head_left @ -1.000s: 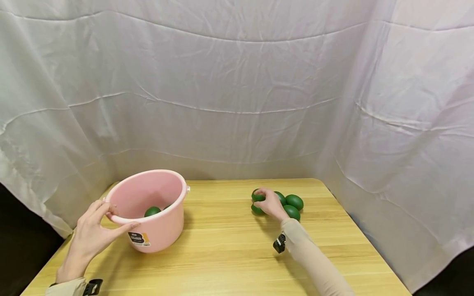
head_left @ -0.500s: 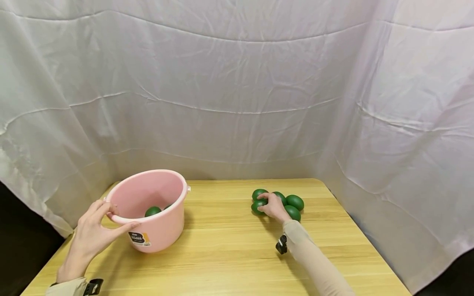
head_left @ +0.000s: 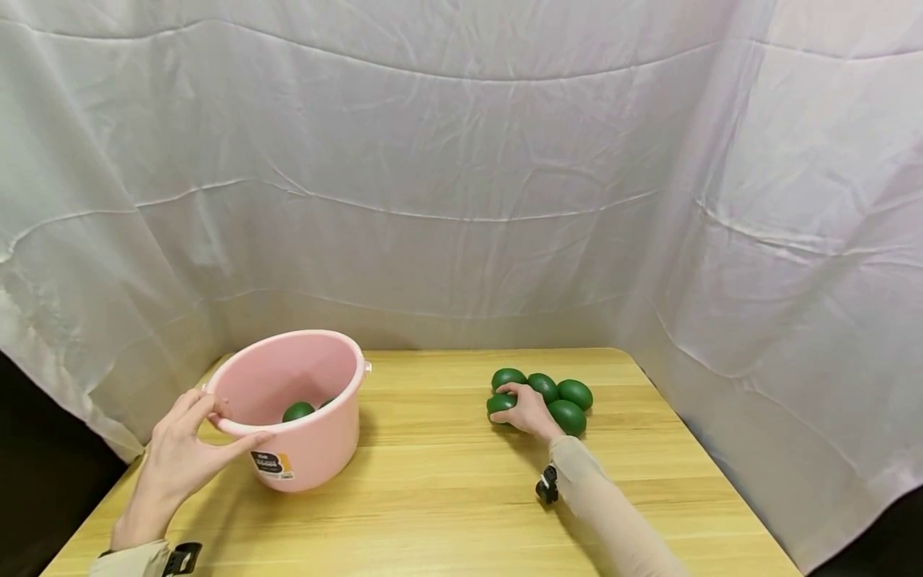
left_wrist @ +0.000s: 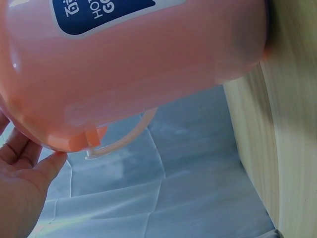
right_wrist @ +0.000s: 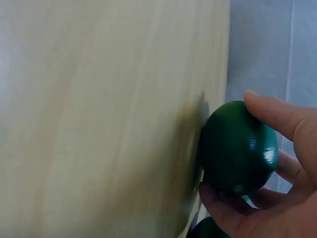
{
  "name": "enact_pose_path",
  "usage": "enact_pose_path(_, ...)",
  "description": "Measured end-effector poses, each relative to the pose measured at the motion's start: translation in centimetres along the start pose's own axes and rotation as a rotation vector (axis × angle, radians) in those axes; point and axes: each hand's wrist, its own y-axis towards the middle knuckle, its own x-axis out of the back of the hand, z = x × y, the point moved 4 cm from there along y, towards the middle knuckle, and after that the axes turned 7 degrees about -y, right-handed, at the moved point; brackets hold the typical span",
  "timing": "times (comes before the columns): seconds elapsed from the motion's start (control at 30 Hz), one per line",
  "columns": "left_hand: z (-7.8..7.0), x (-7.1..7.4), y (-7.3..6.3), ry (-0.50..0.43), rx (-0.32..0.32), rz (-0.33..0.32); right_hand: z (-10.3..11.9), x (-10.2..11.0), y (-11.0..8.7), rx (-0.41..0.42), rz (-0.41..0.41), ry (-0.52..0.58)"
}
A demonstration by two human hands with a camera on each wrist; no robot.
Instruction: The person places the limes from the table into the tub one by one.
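With thumb outside and fingers over the rim, my left hand (head_left: 176,455) holds a pink plastic bucket (head_left: 324,450) at the table's left. Inside the bucket lie green avocados (head_left: 297,412), partly hidden by its wall. My right hand (head_left: 532,412) grips a smooth dark green avocado (right_wrist: 235,148), thumb on one side and fingers round the other, as the right wrist view shows. This avocado sits low at the table surface, at the left front of a group. Behind and right of the hand are several more avocados, among them one at the back (head_left: 508,379) and one at the front (head_left: 568,417).
A wooden table (head_left: 433,497) carries everything. White cloth (head_left: 461,200) hangs behind and along both sides. The bucket's handle (left_wrist: 126,141) hangs at its side in the left wrist view.
My right hand has shifted from the back left avocado toward the front left one and taken hold of it. The left hand and the bucket have stayed in place.
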Motion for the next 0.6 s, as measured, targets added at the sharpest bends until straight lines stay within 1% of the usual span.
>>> enact_pose_path(0.3, -0.08, -0.01, 0.03, 0.008, 0.012, 0.006, 0.10, -0.67, -0.28, -0.021, 0.002, 0.031)
enact_pose_path(0.47, 0.05, -0.05, 0.07, 0.011, 0.002, 0.006, -0.04, -0.53, -0.14, -0.052, -0.060, 0.071)
enact_pose_path(0.6, 0.06, 0.02, 0.08, 0.012, -0.001, 0.005, 0.12, -0.24, 0.06, -0.029, -0.090, 0.144)
